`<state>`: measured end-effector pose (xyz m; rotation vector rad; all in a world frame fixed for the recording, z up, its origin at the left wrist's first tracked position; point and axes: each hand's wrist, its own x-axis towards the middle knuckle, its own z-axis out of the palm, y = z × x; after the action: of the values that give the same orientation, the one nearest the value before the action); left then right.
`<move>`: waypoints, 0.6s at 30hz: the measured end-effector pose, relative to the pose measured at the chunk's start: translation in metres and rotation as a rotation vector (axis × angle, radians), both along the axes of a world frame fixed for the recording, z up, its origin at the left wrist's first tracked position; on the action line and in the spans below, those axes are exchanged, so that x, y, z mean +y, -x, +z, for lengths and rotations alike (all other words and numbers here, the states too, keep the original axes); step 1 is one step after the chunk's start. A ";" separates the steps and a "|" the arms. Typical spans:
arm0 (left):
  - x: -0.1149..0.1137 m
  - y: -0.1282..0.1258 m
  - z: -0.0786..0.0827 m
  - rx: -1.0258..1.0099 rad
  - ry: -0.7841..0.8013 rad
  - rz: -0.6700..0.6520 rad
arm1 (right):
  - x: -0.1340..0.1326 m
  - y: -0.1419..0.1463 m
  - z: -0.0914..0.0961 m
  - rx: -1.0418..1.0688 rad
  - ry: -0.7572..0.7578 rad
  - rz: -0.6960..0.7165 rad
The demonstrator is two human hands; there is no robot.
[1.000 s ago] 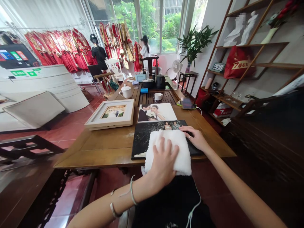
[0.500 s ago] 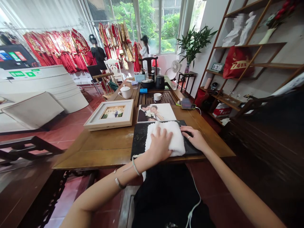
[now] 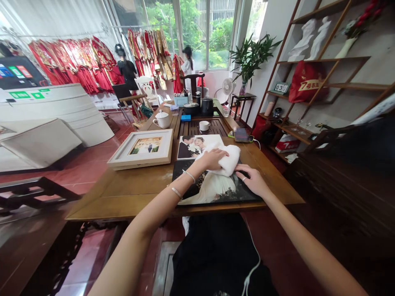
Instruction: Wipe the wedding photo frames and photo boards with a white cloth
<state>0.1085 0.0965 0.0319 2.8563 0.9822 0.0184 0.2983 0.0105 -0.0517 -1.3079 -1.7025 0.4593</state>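
Note:
A dark photo panel (image 3: 212,188), showing a white wedding dress against black, lies flat at the table's near edge. My left hand (image 3: 214,159) is closed on a folded white towel (image 3: 231,158), which rests over the panel's far edge. The towel also covers part of a white-backed wedding photo (image 3: 187,149) just beyond. On the panel's right part lies my right hand (image 3: 252,179), its fingers stretched out flat and touching the surface, a ring on one finger.
A framed picture (image 3: 143,148) lies left on the wooden table (image 3: 123,193). Farther back are a lidded white cup (image 3: 162,119), a small white cup (image 3: 204,126), a black pot (image 3: 207,106) and a phone (image 3: 242,135) with a cable. Two people stand by the clothes racks.
My left hand has pushed the towel away from me and to the right, bunching it. The dress picture on the panel is now uncovered. My right hand stays nearly in place.

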 end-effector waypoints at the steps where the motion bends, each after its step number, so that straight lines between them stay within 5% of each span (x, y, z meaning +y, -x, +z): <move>1: -0.003 0.001 -0.001 -0.005 -0.018 0.011 | 0.000 0.000 0.000 -0.002 -0.001 -0.003; 10: -0.062 0.014 -0.011 -0.026 -0.172 0.157 | 0.001 0.001 -0.002 0.007 -0.023 -0.011; 18: -0.155 -0.009 -0.023 0.017 -0.174 0.410 | 0.001 -0.002 -0.002 0.062 -0.003 0.027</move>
<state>0.1170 -0.0588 0.0094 2.7475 1.6252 0.1218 0.3006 0.0113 -0.0540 -1.2576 -1.6709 0.5078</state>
